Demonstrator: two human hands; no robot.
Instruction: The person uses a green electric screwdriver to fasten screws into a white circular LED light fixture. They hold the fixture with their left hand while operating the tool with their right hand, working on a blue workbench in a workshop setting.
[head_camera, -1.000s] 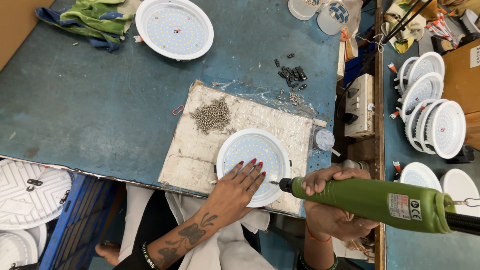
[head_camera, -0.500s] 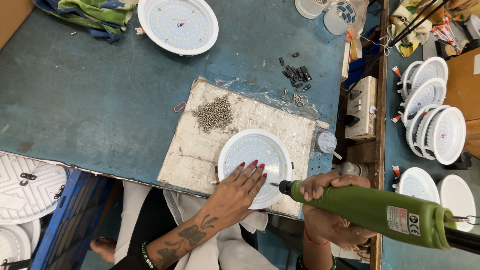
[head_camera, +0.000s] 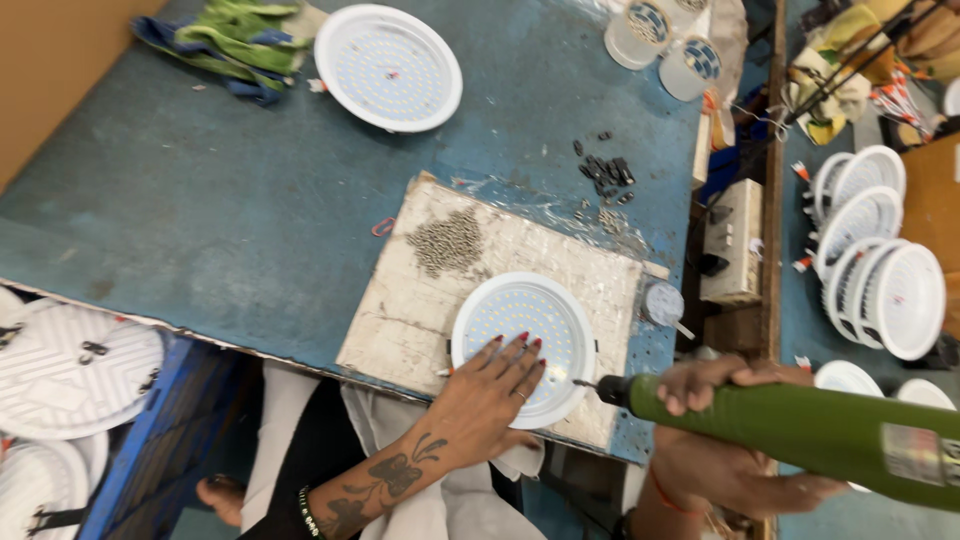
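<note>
Your green electric screwdriver (head_camera: 800, 432) is sitting much as it was half a second ago, its tip still at the near right rim of the round white LED lamp (head_camera: 525, 335), and your left hand has barely shifted. You are working over a big blue table (head_camera: 200, 230), with the lamp lying on a worn whitish board (head_camera: 400, 320) at its near edge. You are pressing your left hand (head_camera: 490, 390) flat on the lamp's near side, fingers spread wide and gripping nothing. You are wrapping your right hand (head_camera: 715, 430) closed around the screwdriver's body, to the right of the lamp. A second white lamp (head_camera: 388, 67) is lying at the far side, with a green and blue cloth (head_camera: 225, 40) to its left. White lamps are stacking up (head_camera: 880, 265) to the right, past the table's edge. A heap of small screws (head_camera: 448, 243) is resting on the board just beyond the lamp, and dark small parts (head_camera: 605, 172) are lying farther off, clear of your tool.
</note>
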